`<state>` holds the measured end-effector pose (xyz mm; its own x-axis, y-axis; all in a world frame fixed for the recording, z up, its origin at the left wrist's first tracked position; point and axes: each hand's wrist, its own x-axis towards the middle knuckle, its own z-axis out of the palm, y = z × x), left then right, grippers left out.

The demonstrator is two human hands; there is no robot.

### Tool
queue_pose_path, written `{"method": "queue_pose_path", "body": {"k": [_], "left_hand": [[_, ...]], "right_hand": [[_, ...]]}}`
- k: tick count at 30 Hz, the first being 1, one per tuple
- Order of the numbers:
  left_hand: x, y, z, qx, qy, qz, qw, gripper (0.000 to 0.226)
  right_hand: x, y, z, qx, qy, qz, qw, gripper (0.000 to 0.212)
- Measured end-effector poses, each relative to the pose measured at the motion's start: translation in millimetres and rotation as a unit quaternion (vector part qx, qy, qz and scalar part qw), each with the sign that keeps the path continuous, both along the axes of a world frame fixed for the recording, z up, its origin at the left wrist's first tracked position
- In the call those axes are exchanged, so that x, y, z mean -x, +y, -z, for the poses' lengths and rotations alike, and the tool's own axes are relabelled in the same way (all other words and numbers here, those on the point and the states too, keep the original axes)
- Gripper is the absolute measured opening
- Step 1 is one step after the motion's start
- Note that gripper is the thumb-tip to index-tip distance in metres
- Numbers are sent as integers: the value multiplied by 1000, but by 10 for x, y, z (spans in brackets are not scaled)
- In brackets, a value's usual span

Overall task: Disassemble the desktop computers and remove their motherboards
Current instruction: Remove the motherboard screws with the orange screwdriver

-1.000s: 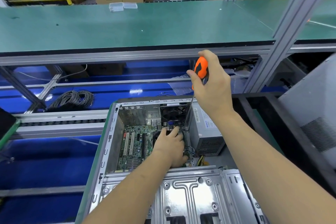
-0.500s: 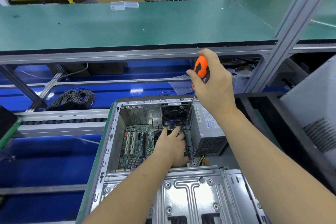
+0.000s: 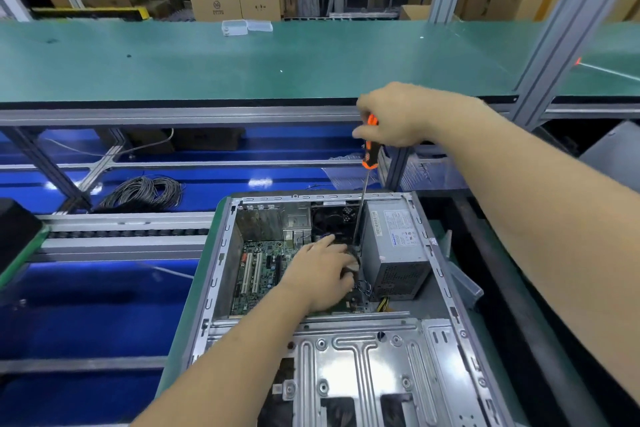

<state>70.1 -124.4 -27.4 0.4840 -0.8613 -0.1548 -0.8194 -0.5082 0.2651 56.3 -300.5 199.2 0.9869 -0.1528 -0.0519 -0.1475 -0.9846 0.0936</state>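
An open desktop case (image 3: 221,253) lies on its side in front of me. Its green motherboard (image 3: 258,274) shows at the bottom of the case. My left hand (image 3: 322,274) reaches into the case and rests over the round cooler beside the board, fingers curled on it. My right hand (image 3: 405,114) grips the top of an orange-and-black screwdriver (image 3: 370,152). The long shaft runs down into the case, and its tip lands just right of my left hand. The grey power supply (image 3: 394,246) sits to the right of the shaft.
A metal drive cage (image 3: 363,367) covers the near half of the case. A green workbench top (image 3: 242,59) spans the back, with a small clear plastic box (image 3: 246,26). A coil of grey cable (image 3: 145,191) lies on the blue lower level at left. A frame post (image 3: 561,35) rises at right.
My right hand has turned over the screwdriver's top, now covering more of the handle. The left hand stays on the cooler; its fingers have shifted slightly.
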Motion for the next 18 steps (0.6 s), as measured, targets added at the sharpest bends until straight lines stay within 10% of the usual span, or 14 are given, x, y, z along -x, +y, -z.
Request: {"method": "queue_pose_path", "body": {"k": [4,18], "left_hand": [[139,254,-105,-41,-37,-39,998,47],[308,355,-79,75,4,-150,986,33]], "right_hand": [[45,94,-45,-105,65,-35,992,14],[-101,540,-65,53,71,21,996,43]]}}
